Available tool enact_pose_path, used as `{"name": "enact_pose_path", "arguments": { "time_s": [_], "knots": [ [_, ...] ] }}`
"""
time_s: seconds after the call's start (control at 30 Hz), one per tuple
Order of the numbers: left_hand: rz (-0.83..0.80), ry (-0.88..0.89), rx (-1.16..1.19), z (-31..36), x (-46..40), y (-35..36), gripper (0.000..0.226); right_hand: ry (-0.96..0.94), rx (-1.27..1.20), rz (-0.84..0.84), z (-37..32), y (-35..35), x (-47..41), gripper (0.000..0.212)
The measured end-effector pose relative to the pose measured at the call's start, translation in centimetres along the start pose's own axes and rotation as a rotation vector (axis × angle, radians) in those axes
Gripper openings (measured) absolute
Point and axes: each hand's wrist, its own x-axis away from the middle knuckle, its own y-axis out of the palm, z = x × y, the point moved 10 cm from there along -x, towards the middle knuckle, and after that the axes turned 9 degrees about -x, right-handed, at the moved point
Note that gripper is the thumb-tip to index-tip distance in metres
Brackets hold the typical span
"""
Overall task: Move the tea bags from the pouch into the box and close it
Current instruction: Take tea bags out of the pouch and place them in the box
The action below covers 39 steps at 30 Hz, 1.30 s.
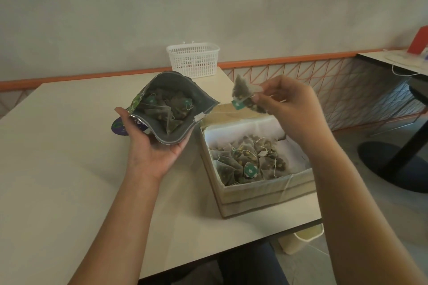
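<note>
My left hand (152, 146) grips the lower edge of an open foil pouch (199, 96), held tilted above the table with its mouth facing me. Several pyramid tea bags with green tags (169, 111) lie inside it. My right hand (289, 109) pinches a pyramid tea bag (243, 92) by its corner, above the far edge of the box. Its green tag hangs below. The open cardboard box (254, 194) stands on the table's right side, lined white, with several tea bags (247, 162) piled inside.
A white plastic basket (193, 59) stands at the table's far edge. The cream table (69, 180) ends just right of the box. A second table (393, 60) with a black pedestal base stands to the right. A pale bin (301, 240) sits under the table edge.
</note>
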Motion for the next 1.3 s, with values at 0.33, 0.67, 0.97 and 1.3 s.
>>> {"name": "enact_pose_path", "arguments": {
  "time_s": [0.33, 0.67, 0.97, 1.3],
  "knots": [
    [-0.008, 0.025, -0.009, -0.3, -0.5, 0.3, 0.081, 0.010, 0.086, 0.054, 1.2, -4.6, 0.7, 0.007],
    [-0.030, 0.027, -0.057, -0.3, -0.3, 0.7, 0.082, 0.320, 0.661, -0.179, 9.1, -3.4, 0.8, 0.012],
    [-0.031, 0.021, -0.052, -0.5, -0.4, 0.5, 0.083, 0.427, 0.636, -0.589, 10.8, 1.0, 2.2, 0.024],
    [-0.014, 0.038, -0.056, -0.1, -0.2, 0.4, 0.082, 0.274, 0.808, -0.478, 9.2, 1.9, 1.4, 0.028]
  ]
}}
